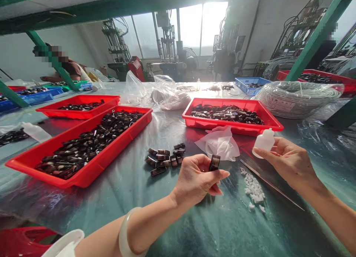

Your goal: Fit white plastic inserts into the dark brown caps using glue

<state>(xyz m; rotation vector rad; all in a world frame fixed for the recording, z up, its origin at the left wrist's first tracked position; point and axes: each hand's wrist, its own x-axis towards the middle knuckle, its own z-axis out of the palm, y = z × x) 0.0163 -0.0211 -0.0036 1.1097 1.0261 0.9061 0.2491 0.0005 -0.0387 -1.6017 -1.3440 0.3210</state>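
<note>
My left hand (196, 177) pinches a small dark cartridge-like part (214, 162) upright between thumb and fingers. In my right hand (289, 159) is a small white squeeze bottle (264, 141), held upright with its nozzle pointing up. Several dark parts (162, 157) lie in a loose group left of my left hand. Below the bottle are a pile of small white pieces (253, 188) and long metal tweezers (272, 185). Behind my left hand rests a crumpled white bag (221, 144).
Red trays of dark parts stand at the left (111, 147) and behind the bag (233, 129). Another white bottle (36, 132) lies at far left. A wire coil (297, 99) sits at right. Green frame posts (317, 34) rise at both sides. A person (73, 70) sits at back left.
</note>
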